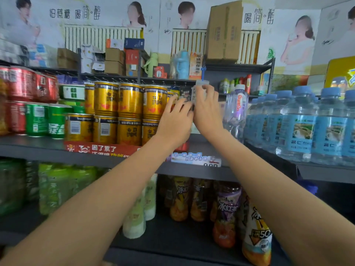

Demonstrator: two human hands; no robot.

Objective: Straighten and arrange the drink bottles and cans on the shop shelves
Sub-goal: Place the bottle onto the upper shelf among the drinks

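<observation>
On the middle shelf [48, 150], two stacked rows of gold cans [130, 104] stand upright. Just right of them is a small clear bottle [194, 93] with a pale cap and a dark label. My right hand [206, 110] grips its upper part from the right, fingers curled round it below the cap. My left hand [176, 120] holds the bottle lower down from the left, fingers stretched along its side and thumb near my right hand. The lower half of the bottle is hidden behind both hands. A tall clear Ganten water bottle [238, 110] stands right beside my right hand.
Red cans [21, 83] and green cans [38, 120] fill the shelf's left end. Blue-labelled water bottles [301, 129] crowd the right shelf. Iced tea bottles [226, 214] and green bottles [57, 187] stand on the shelf below. Boxes, including a big carton [224, 33], sit on top.
</observation>
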